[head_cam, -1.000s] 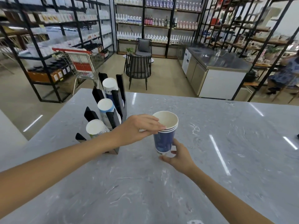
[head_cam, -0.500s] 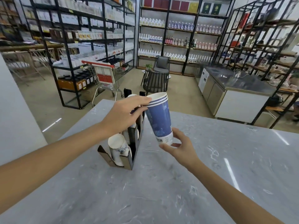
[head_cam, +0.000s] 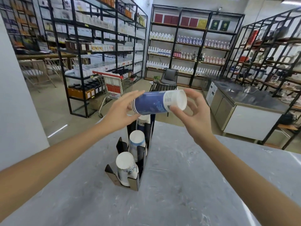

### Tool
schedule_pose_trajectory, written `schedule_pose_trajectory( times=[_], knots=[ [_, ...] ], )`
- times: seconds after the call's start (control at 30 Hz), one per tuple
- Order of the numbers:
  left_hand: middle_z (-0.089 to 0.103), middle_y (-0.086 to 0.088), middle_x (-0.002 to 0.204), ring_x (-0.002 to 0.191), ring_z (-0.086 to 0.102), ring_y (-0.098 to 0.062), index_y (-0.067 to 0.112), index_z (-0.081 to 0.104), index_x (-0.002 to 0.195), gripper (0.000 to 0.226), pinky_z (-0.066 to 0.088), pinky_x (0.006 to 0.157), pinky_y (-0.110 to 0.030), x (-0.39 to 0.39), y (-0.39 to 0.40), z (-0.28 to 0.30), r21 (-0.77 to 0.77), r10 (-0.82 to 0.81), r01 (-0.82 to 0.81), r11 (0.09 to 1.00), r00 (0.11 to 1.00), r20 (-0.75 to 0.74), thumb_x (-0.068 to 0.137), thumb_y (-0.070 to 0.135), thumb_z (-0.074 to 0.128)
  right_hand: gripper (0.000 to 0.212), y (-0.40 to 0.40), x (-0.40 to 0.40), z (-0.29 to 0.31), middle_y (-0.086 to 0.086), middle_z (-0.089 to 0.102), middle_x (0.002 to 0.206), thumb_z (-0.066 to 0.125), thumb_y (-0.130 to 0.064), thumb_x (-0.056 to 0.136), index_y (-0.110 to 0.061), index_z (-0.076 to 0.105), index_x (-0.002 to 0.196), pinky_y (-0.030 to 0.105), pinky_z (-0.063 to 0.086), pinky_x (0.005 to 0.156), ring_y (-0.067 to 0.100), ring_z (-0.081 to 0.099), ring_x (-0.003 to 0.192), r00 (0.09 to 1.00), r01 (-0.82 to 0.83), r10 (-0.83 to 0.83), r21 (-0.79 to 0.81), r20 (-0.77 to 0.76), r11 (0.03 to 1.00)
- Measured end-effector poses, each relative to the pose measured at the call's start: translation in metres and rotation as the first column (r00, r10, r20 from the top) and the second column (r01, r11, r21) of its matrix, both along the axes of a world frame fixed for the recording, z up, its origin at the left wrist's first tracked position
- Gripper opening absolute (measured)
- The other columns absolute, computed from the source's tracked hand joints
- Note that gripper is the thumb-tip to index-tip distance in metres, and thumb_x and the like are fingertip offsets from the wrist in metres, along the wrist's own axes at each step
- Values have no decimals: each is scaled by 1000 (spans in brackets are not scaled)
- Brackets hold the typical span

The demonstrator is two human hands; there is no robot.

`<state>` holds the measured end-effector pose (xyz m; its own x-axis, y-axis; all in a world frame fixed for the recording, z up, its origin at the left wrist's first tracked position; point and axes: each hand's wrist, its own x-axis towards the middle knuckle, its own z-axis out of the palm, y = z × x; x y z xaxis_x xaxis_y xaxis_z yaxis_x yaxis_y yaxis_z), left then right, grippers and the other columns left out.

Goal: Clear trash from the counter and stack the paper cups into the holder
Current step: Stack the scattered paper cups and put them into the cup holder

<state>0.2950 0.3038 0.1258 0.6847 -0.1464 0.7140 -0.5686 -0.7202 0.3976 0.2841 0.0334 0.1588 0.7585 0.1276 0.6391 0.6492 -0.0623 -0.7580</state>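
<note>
A short stack of blue paper cups (head_cam: 154, 102) lies on its side in the air, white base pointing right, rims pointing left. My left hand (head_cam: 121, 111) grips the rim end and my right hand (head_cam: 193, 110) pinches the base end. Directly below stands the black cup holder (head_cam: 140, 162) on the grey marble counter (head_cam: 179, 185). Three slots of the holder hold upturned cup stacks, white bases up: a near one (head_cam: 125, 162), a middle one (head_cam: 137, 137) and a far one (head_cam: 144, 119) partly hidden behind my left hand and the held cups.
The counter's far edge runs just behind the holder. Beyond it are a shop floor, a red shopping cart (head_cam: 114, 88), a dark chair (head_cam: 168, 79), black shelving racks and a steel-topped cabinet (head_cam: 244, 105) at right.
Both hands have raised the cup stack off the counter and tipped it from upright to lying sideways above the holder. My view has shifted so the holder sits centred below.
</note>
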Motion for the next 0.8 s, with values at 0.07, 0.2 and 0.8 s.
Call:
schedule_pose_trajectory(
  times=[0.07,0.2,0.8],
  knots=[
    [55,5,140,121,54,-3,37,38,151,84,51,91,-10,7,-1,1,-21,-11,10,1000,998,-55,80,24,82,58,12,7,21,-7,62,130,86,-20,79,-22,59,129,13,56,79,2,63,115,999,-15,17,-40,44,999],
    [56,8,142,114,58,-3,52,24,151,91,42,85,-3,18,1,6,-4,1,-1,1000,981,-193,81,37,80,61,33,25,51,-6,61,133,86,-22,79,-22,61,135,12,55,76,2,60,118,991,-5,28,-182,128,983],
    [59,38,127,121,55,15,47,52,139,41,45,95,-4,46,14,-7,-294,-204,104,950,921,-331,99,36,59,65,74,106,-18,-10,63,125,87,-32,76,-24,62,135,42,59,92,7,60,115,997,-4,45,-519,67,855]
  ],
)
